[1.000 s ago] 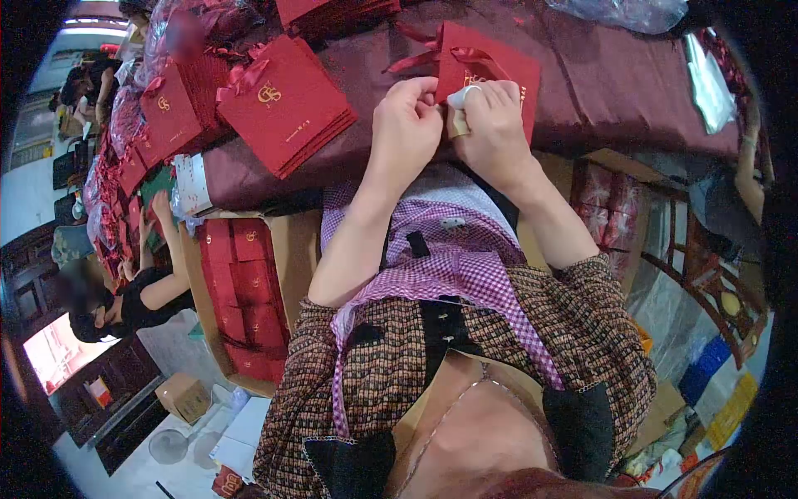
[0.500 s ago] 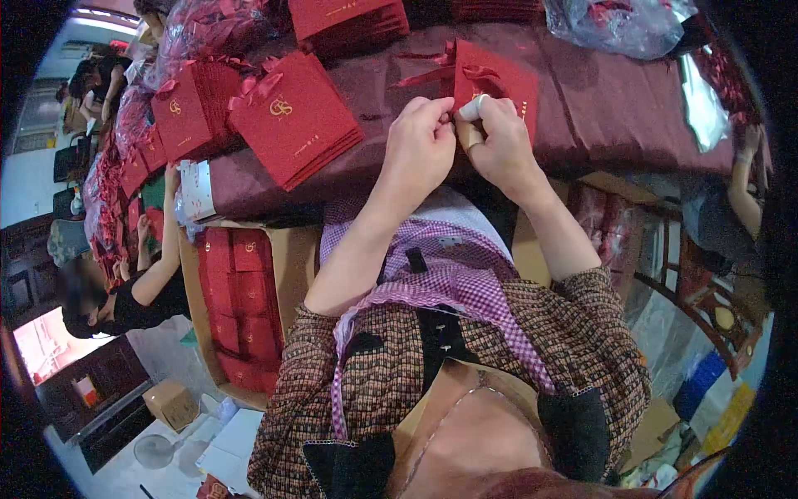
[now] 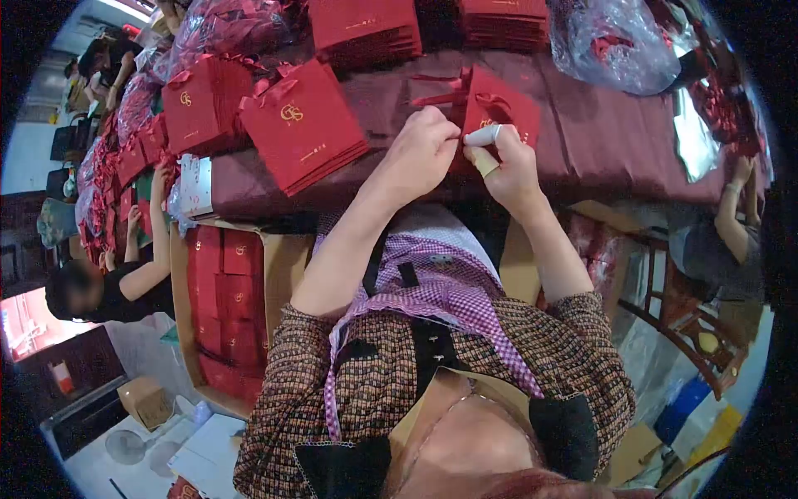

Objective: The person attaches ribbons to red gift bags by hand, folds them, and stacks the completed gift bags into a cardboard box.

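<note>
A red paper gift bag (image 3: 509, 111) with gold print and a red ribbon (image 3: 449, 93) lies on the cloth-covered table in front of me. At its left edge, my left hand (image 3: 426, 152) is closed, thumb and fingers pinching the bag. Close beside it, my right hand (image 3: 509, 166) is also closed in a pinch on the bag, fingertips almost touching those of the left. One right finger wears a white cover and another has tan tape. Whatever small part lies between the fingertips is hidden.
Stacked red bags stand to the left (image 3: 303, 125), with further bag stacks (image 3: 366, 29) at the back. Clear plastic wrapping (image 3: 615, 46) lies back right. An open carton (image 3: 287, 283) of red bags sits below left. Co-workers' arms (image 3: 150, 258) reach in from both sides.
The whole view has shifted slightly, with the bag and hands now a little lower. My fingertips remain together at the bag's left edge; the right fingers are more extended.
</note>
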`<state>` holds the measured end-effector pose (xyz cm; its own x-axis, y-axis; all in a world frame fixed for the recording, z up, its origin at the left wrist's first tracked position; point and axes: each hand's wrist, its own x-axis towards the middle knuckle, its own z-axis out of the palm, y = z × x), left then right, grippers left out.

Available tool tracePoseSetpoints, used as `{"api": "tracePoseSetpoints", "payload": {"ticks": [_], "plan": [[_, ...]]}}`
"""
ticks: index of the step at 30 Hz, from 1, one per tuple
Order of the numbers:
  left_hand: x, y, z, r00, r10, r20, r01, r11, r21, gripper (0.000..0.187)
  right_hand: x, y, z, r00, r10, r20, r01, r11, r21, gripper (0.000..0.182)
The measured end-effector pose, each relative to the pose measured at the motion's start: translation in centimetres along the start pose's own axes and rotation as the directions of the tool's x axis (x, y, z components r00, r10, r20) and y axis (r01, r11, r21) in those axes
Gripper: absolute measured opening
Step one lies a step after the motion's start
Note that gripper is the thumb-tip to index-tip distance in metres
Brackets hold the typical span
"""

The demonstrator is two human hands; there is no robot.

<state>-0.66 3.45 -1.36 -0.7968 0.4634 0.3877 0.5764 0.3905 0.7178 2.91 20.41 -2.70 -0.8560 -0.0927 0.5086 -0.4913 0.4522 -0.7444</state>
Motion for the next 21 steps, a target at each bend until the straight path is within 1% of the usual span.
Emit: {"api": "tracePoseSetpoints", "payload": {"ticks": [1,3,4,6,7,9,10,11,13,14,15,17,18,19,20,21], "plan": [[0.0,-0.2,-0.1,0.999,0.014,0.032,-0.016,0.999,0.044,0.01,0.1,-0.1,-0.4,1.0,-0.011,0.008,0.011,1.0,0.002,0.016],[-0.2,-0.5,-0.2,0.997,0.072,0.03,-0.073,0.997,0.012,0.011,0.6,-1.5,-1.7,0.986,-0.061,0.158,0.089,0.98,-0.178,0.022],[-0.4,-0.4,-0.5,0.993,0.108,0.046,-0.11,0.993,0.04,0.014,1.0,-2.4,-2.8,0.973,-0.01,0.232,0.054,0.982,-0.184,0.029],[-0.4,0.9,-1.0,0.986,-0.015,0.164,0.014,1.0,0.006,0.013,2.3,-3.4,-4.1,0.956,-0.203,0.21,0.262,0.915,-0.307,0.033],[-0.8,1.0,-0.5,0.99,0.099,0.104,-0.105,0.993,0.057,0.011,3.3,-3.9,-4.5,0.926,-0.28,0.255,0.352,0.884,-0.307,0.033],[-0.8,2.1,-0.6,0.988,0.12,0.1,-0.124,0.992,0.035,0.009,4.3,-4.6,-4.8,0.869,-0.266,0.417,0.425,0.834,-0.352,0.035],[-0.9,2.5,-0.9,0.986,0.074,0.15,-0.072,0.997,-0.021,0.01,4.4,-4.6,-4.6,0.869,-0.247,0.43,0.409,0.847,-0.339,0.025],[-1.0,2.6,-1.2,0.987,0.07,0.142,-0.069,0.997,-0.017,0.01,4.6,-4.7,-4.8,0.864,-0.254,0.435,0.416,0.846,-0.334,0.025],[-1.4,2.6,-2.1,0.969,0.008,0.246,-0.013,1.0,0.019,0.01,5.3,-5.1,-5.9,0.777,-0.271,0.568,0.501,0.813,-0.298,0.014],[-1.4,2.9,-2.6,0.972,0.018,0.235,-0.006,0.999,-0.051,0.011,5.3,-5.6,-5.7,0.78,-0.338,0.527,0.53,0.804,-0.27,0.009],[-1.5,3.1,-3.0,0.972,0.016,0.235,-0.003,0.998,-0.057,0.011,5.2,-5.7,-5.5,0.779,-0.332,0.531,0.528,0.805,-0.27,0.009],[-2.0,3.4,-3.5,0.949,-0.007,0.314,0.03,0.997,-0.069,0.011,4.8,-5.6,-5.1,0.715,-0.374,0.592,0.544,0.829,-0.133,0.011],[-2.1,3.2,-3.7,0.947,-0.014,0.32,0.037,0.997,-0.065,0.01,4.5,-5.6,-5.0,0.715,-0.385,0.584,0.55,0.825,-0.129,0.014],[-2.1,3.1,-4.0,0.956,-0.043,0.291,0.054,0.998,-0.028,0.011,4.4,-5.8,-4.9,0.716,-0.372,0.591,0.542,0.829,-0.135,0.014],[-1.9,2.6,-4.6,0.963,-0.07,0.262,0.07,0.997,0.009,0.011,4.3,-6.0,-4.9,0.675,-0.386,0.629,0.559,0.824,-0.094,0.015],[-1.7,0.3,-5.5,0.982,0.152,0.114,-0.161,0.984,0.079,0.012,4.1,-6.3,-5.0,0.633,-0.4,0.662,0.572,0.818,-0.052,0.016]]}}
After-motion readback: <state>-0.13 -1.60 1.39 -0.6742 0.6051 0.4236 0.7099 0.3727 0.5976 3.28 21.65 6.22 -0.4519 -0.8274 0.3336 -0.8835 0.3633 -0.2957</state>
